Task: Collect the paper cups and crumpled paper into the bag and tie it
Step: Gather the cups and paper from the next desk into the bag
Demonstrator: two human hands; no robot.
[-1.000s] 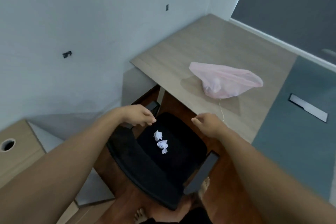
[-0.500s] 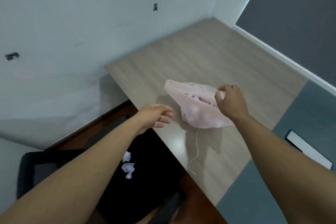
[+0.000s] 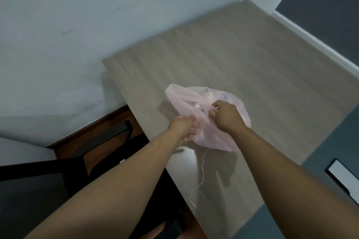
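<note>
A thin pink plastic bag lies on the wooden table, near its left edge. My left hand pinches the bag's near left rim. My right hand grips the rim on the right side of the mouth. Between the hands, something white with blue print shows inside the bag. A thin white string trails from the bag toward the table's near edge. The crumpled papers on the chair are hidden behind my left forearm.
A black office chair stands left of the table, below my left arm, over a brown floor. A pale wall runs behind the table. A dark panel and a grey surface with a white slot lie to the right.
My left hand has reached across from the chair side and taken hold of the bag's rim. My right hand has shifted along the rim. The view has swung toward the table.
</note>
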